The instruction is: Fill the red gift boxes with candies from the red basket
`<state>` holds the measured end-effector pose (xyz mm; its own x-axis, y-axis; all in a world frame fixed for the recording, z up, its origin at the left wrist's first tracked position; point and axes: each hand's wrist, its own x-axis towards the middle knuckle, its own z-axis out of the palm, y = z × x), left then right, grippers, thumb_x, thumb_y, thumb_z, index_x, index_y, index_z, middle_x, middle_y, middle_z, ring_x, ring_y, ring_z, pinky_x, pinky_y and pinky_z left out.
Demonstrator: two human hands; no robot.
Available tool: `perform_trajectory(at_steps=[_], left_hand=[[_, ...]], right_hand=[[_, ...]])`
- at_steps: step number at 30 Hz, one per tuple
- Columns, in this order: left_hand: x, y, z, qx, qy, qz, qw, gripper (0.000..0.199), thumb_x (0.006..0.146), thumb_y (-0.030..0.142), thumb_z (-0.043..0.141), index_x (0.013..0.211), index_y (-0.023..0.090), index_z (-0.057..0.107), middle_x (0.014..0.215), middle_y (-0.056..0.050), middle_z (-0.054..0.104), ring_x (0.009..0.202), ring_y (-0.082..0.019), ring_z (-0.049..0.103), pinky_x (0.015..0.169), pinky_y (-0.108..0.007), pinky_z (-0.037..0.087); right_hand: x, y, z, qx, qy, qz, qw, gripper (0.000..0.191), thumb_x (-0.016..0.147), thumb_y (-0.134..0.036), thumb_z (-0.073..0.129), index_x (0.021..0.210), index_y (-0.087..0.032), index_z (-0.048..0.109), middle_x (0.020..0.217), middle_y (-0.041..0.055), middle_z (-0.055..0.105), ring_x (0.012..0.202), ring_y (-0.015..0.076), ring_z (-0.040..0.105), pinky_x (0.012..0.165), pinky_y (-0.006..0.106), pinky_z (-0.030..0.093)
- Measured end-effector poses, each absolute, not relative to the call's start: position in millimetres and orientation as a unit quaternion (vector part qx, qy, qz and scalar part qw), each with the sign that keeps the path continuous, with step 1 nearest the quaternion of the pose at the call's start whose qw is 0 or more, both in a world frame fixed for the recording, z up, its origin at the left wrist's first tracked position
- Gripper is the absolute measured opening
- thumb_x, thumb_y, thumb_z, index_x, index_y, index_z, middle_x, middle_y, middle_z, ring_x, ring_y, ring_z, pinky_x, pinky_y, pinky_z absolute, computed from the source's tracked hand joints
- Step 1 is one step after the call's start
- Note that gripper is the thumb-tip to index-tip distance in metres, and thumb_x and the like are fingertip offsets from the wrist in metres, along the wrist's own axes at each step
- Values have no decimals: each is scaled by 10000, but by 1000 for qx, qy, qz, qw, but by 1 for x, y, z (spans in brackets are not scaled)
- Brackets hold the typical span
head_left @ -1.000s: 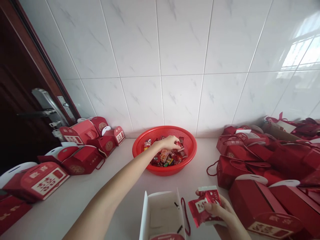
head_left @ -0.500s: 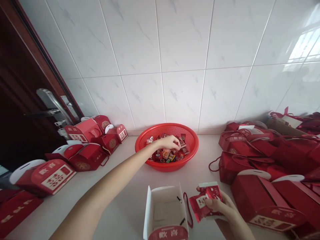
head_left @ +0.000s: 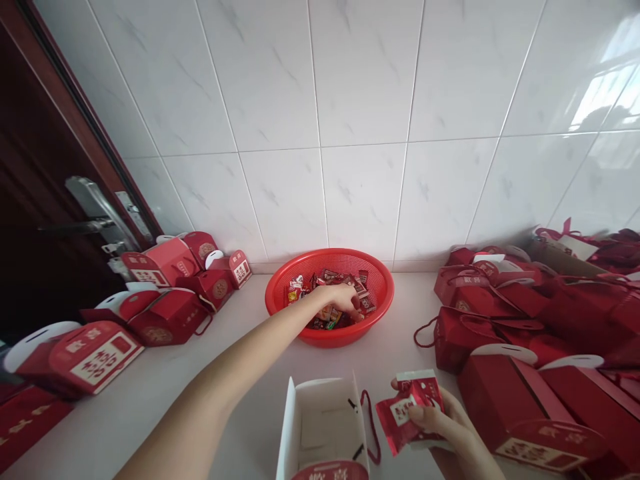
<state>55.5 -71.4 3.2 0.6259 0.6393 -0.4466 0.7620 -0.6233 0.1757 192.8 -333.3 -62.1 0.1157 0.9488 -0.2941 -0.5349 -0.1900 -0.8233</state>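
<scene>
A red plastic basket (head_left: 273,303) near the wall holds many small wrapped sweets (head_left: 296,285). Inside it, my left hand (head_left: 345,300) reaches down among the sweets with its fingers bent; what its fingertips hold, if anything, is hidden. My right hand (head_left: 445,417) is closed around red candy packets (head_left: 400,417) at the lower right. Between my arms stands an open white-lined box (head_left: 327,423), its inside bare, with a red cord handle (head_left: 371,427) on its right side.
Closed red gift boxes (head_left: 100,357) line the left side of the white table (head_left: 225,393), by a dark door (head_left: 45,200). More red boxes (head_left: 510,393) crowd the right. A tiled wall (head_left: 365,193) rises behind.
My left hand has moved deeper into the basket, its fingers now lower among the sweets. My right hand still holds the packets. The whole view has shifted slightly.
</scene>
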Motion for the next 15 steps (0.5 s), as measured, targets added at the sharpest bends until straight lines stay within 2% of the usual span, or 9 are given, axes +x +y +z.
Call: perform_trajectory(at_steps=[2, 5, 15], left_hand=[[54, -72, 4, 882, 418, -165, 145, 378, 884, 442, 697, 1154, 177, 686, 1231, -91, 685, 1117, -266, 650, 947, -429, 535], [53, -73, 5, 874, 448, -158, 101, 323, 964, 368, 620, 1217, 168, 631, 1253, -103, 641, 1108, -240, 638, 945, -461, 543], [56, -73, -1, 876, 453, -140, 86, 310, 966, 343, 622, 1231, 182, 624, 1253, -96, 634, 1082, -230, 644, 909, -429, 563]], right_hand=[[192, -333, -62, -456, -227, 623, 593, 434, 553, -410, 916, 910, -186, 811, 710, 57, 719, 644, 172, 623, 632, 249, 490], [191, -333, -62, -476, -213, 615, 591, 428, 551, -407, 914, 910, -196, 812, 756, 66, 739, 676, 192, 643, 637, 259, 502], [192, -333, -63, -457, -240, 620, 591, 442, 573, -417, 909, 930, -178, 807, 734, 62, 728, 648, 176, 627, 634, 246, 493]])
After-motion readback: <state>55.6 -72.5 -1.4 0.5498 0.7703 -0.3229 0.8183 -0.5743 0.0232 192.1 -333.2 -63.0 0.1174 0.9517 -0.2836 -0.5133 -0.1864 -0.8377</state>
